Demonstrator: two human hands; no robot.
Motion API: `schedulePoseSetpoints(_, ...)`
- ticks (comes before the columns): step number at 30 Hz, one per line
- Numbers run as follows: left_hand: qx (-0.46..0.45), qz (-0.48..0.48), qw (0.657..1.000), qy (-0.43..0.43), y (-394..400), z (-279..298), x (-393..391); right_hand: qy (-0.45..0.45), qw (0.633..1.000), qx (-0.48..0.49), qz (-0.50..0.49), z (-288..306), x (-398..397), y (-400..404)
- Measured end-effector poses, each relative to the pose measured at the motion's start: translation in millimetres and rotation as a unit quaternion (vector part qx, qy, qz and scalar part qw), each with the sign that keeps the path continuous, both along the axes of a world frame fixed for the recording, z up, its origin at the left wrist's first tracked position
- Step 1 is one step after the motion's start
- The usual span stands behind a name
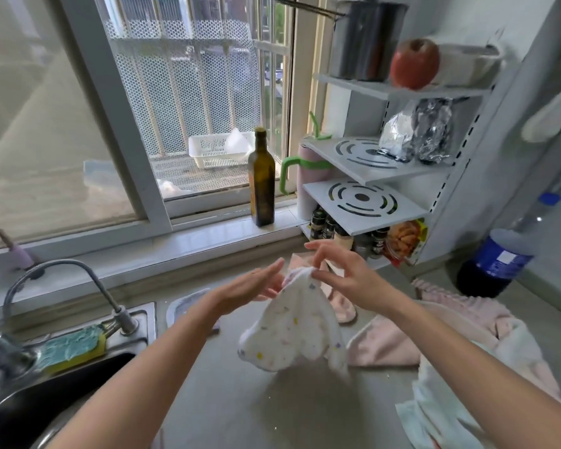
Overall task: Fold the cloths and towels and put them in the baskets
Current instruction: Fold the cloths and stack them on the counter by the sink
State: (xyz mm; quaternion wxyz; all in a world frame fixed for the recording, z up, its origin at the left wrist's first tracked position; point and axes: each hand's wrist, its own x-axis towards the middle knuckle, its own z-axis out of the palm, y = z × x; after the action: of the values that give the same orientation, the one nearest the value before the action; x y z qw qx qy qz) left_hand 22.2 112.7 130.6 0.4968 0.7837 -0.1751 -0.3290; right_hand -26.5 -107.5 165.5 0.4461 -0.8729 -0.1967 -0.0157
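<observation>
Cloth (293, 322), white with coloured dots, is pinched at its top corner by the right hand (344, 273) fingers and hangs below them above the table (240, 400). The left hand (256, 286) is held beside it, fingers straight and together, touching the cloth's edge.

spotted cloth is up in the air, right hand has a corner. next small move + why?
Probably bring the left hand onto the top edge next to the right hand and pinch it. The right hand alone pinches the spotted cloth, which hangs bunched above the counter; the left hand's fingers are straight beside it. A second grip would let the cloth be spread for folding.
</observation>
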Motion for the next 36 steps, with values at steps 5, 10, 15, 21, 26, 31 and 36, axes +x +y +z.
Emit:
schedulePoseSetpoints(5,-0.038,-0.069,0.988,0.131,-12.7,-1.0,-13.8,-0.003,0.998,0.029,-0.049,-1.3,-24.3,0.7)
schedulePoseSetpoints(10,0.105,-0.033,0.992,0.064,-25.1,10.7,-32.5,-0.036,0.992,0.056,-0.11,-3.2,-44.2,1.5)
schedulePoseSetpoints(15,-0.077,-0.014,0.991,0.112,-32.8,16.7,-39.6,-0.07,0.989,0.059,-0.116,9.7,-59.4,-2.1)
schedulePoseSetpoints(21,-0.137,-0.024,0.989,0.057,-48.1,39.4,-44.6,-0.102,0.989,0.039,-0.096,30.4,-80.9,-9.8)
schedulePoseSetpoints(26,-0.2,-0.007,0.979,0.041,-61.6,63.3,-53.8,-0.161,0.986,-0.033,-0.034,33.1,-95.8,-22.9)
schedulePoseSetpoints(31,-0.215,-0.007,0.976,0.013,-66.7,77.9,-57.9,-0.108,0.987,0.07,-0.093,31.4,-84.7,-41.7)
schedulePoseSetpoints(36,-0.204,-0.042,0.978,0.015,-66.5,85.0,-60.1,0.122,0.986,0.109,-0.007,44.6,-60.2,-62.0)
